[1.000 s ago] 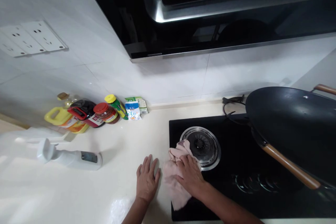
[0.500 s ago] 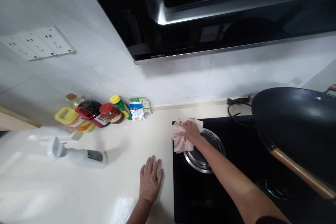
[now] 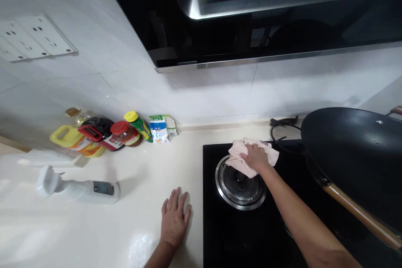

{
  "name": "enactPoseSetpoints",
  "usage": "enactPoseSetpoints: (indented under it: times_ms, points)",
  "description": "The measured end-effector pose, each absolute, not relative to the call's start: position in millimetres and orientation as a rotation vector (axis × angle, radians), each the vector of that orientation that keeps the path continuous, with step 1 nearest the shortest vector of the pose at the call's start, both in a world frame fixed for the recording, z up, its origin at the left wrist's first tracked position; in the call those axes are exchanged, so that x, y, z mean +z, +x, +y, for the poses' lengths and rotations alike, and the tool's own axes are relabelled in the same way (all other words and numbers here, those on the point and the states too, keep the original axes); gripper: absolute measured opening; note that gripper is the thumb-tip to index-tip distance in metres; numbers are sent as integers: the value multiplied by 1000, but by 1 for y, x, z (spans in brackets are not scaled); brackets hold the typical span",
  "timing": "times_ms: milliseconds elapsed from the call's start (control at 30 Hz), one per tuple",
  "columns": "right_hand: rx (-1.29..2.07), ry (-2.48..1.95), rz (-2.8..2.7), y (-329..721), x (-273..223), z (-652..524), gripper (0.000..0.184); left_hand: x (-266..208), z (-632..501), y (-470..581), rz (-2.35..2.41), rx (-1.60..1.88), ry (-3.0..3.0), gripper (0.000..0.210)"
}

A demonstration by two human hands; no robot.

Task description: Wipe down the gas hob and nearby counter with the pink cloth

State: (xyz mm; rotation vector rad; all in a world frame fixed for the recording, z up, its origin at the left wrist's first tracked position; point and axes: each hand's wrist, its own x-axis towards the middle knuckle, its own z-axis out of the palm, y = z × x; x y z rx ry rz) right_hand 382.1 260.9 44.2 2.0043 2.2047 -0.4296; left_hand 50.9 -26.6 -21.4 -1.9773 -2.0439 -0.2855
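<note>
A pale pink cloth (image 3: 240,160) lies bunched under my right hand (image 3: 256,158), whose fingers curl over it. Together they rest at the back of the black gas stove (image 3: 232,236), over the upper right edge of the round burner (image 3: 221,190) with its silver ring. The cloth covers part of that ring. My left hand (image 3: 175,220) is flat on the pale countertop (image 3: 141,201), fingers spread, just left of the stove's edge, holding nothing.
A black wok (image 3: 354,155) with a wooden handle (image 3: 361,213) sits at right, beside a black pot stand (image 3: 284,123). Several sauce bottles and jars (image 3: 127,134) and seasoning packets (image 3: 159,130) line the wall. A white spray bottle (image 3: 78,190) lies at left. The range hood (image 3: 266,56) overhangs.
My right hand has slid the cloth to the right, from the burner's upper left to its upper right, uncovering the left of the ring. My left hand stays flat on the counter.
</note>
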Motion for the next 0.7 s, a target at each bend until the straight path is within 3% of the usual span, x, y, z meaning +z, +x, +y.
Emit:
enactPoseSetpoints:
  times_ms: [133, 400, 533, 700]
  points:
    - [-491, 1902, 2303, 351, 50, 262, 64, -22, -26, 50, -2065, -292, -1982, 45]
    - [-632, 1295, 2673, 265, 61, 233, 91, -20, -26, 49, -1989, -289, -1965, 42]
    - [-669, 1044, 2763, 250, 58, 218, 86, -20, -27, 50, -1959, -272, -1949, 42]
    - [-637, 1264, 2675, 283, 55, 258, 74, -18, -27, 52, -1973, -223, -1953, 42]
